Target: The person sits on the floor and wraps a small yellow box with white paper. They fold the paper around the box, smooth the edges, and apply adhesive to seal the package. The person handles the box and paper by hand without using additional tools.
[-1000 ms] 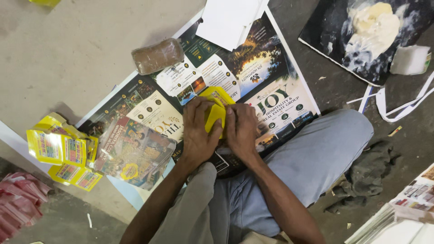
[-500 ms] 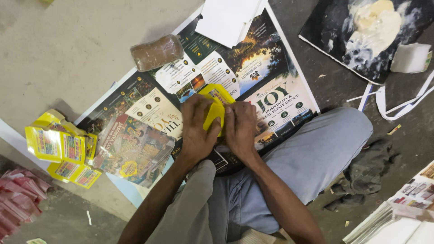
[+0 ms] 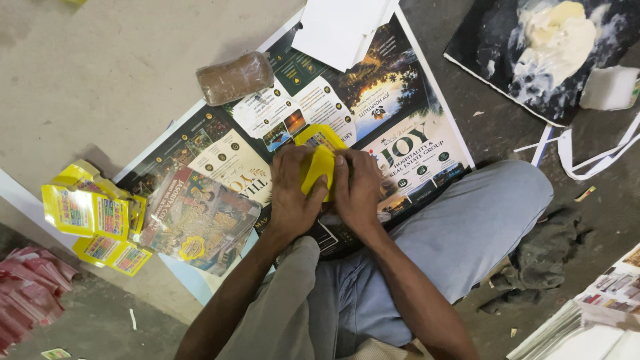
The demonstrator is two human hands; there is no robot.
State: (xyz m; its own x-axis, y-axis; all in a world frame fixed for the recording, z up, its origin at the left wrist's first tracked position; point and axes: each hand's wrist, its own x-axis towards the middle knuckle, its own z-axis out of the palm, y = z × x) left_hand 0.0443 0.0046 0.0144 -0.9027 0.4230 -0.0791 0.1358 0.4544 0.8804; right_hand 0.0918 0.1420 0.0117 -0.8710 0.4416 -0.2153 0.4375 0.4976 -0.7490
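Starting at the far left, pink packets [image 3: 27, 293] are seen on the floor, then a pile of yellow boxes [image 3: 90, 213] and a shiny picture sheet [image 3: 200, 223]. In the middle, a yellow card [image 3: 319, 163] is pressed flat on a big poster [image 3: 407, 133]. It is clamped between the left hand [image 3: 293, 193] and the right hand [image 3: 358, 190], which are held close together. A brown block [image 3: 235, 78] and white paper [image 3: 343, 30] lie farther off. To the right, a black board [image 3: 493, 47] with white paste [image 3: 557, 40] is seen. The fold could be bent crooked if the card slips under the thumbs. Paste could be smeared if the board is bumped.
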